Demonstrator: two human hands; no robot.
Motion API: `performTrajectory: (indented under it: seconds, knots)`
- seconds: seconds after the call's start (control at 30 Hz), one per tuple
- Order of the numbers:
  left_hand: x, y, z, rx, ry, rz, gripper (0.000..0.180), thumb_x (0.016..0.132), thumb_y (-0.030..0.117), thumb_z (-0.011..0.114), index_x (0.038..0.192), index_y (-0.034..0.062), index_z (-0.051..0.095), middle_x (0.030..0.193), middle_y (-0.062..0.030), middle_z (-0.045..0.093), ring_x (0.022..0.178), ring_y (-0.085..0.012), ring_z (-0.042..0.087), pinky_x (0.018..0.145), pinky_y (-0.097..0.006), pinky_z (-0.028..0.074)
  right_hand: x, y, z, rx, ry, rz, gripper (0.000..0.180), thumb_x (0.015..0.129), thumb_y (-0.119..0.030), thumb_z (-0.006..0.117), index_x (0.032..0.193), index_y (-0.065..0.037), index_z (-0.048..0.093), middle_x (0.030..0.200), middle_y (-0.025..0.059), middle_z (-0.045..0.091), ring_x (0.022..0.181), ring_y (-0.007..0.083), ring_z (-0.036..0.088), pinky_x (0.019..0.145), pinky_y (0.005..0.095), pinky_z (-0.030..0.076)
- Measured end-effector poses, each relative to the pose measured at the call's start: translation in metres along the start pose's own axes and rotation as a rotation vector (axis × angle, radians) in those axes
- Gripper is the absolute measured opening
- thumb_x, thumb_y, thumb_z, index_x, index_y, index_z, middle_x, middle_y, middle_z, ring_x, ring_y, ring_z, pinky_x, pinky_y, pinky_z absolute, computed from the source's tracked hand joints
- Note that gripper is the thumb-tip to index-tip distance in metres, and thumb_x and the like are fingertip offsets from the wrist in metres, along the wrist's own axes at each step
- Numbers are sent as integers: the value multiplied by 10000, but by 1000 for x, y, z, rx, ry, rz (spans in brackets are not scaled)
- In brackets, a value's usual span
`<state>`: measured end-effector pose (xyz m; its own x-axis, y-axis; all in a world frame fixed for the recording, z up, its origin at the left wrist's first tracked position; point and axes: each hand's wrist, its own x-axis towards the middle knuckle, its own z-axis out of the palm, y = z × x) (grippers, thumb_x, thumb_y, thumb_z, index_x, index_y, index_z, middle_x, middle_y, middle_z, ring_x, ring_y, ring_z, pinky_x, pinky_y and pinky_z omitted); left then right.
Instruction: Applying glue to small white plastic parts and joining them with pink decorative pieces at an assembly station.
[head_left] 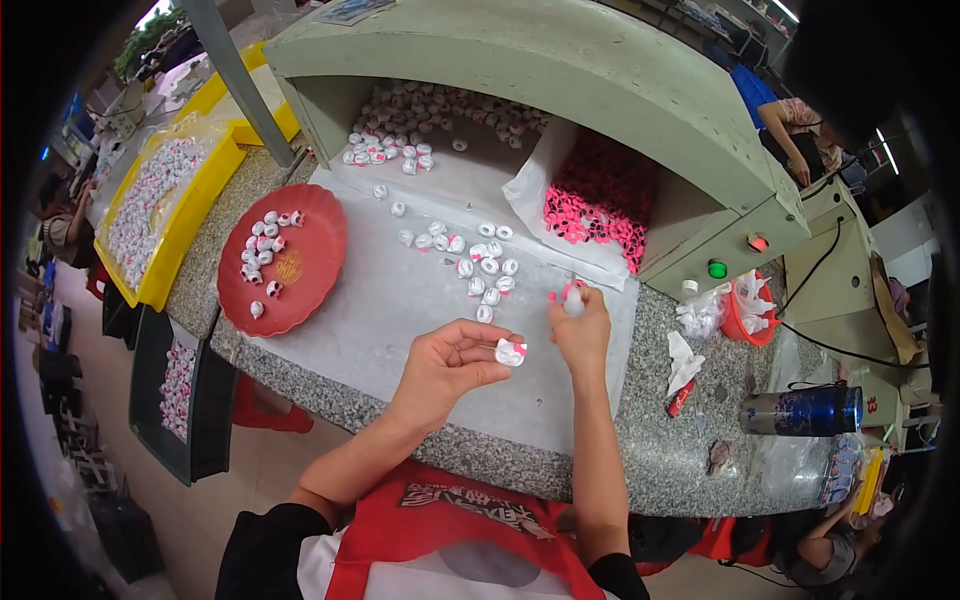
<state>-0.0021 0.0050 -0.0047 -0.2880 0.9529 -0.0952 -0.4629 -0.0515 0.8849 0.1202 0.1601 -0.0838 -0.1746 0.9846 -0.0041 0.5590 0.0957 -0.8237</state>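
Between the thumb and fingers of my left hand [450, 365] is a small white cat-shaped toy head [511, 352] with a pink bow on it. My right hand [583, 332], to its right over the paper, is closed around a small translucent whitish bottle [574, 300], mostly hidden by the fingers. Beside that bottle lie a few tiny pink pieces [554, 296]. Several more white toy heads [490, 265] stand loosely grouped on the white paper [400, 300], beyond my hands. A red scalloped plate [235, 290] at the left carries another batch of heads.
A grey-green bench housing [520, 45] arches over piled heads and a paper-lined heap of pink pieces [600, 200]. Yellow trays [175, 265] stand at the left. At the right are a red basket [735, 322], a red tube [681, 398] and a blue tumbler [800, 411]. Other people sit nearby.
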Motion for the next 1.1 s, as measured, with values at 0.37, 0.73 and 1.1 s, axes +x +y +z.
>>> performTrajectory:
  seconds: [0.37, 0.73, 1.1]
  knots:
    - [0, -1, -9, 63, 96, 64, 314, 708, -117, 586, 1005, -38, 522, 959, -126, 607, 849, -159, 612, 754, -245, 485, 5, -27, -8, -527, -98, -147, 311, 665, -273, 671, 870, -42, 634, 789, 185, 624, 748, 335, 608, 692, 402, 476]
    - [1, -1, -4, 117, 106, 89, 325, 729, -91, 592, 1042, -39, 519, 963, -108, 605, 845, -134, 600, 747, -231, 486, 7, -16, -17, -189, -173, -36, 248, 672, -169, 678, 830, 14, 621, 704, 129, 622, 633, 220, 608, 575, 319, 483]
    - [2, -8, 11, 146, 16, 259, 301, 753, -117, 546, 1041, -31, 543, 1038, -96, 539, 931, -150, 564, 794, -244, 489, -83, -88, -64, 702, -348, 25, 95, 681, 53, 654, 760, 37, 603, 671, 61, 592, 528, 92, 532, 479, 202, 444]
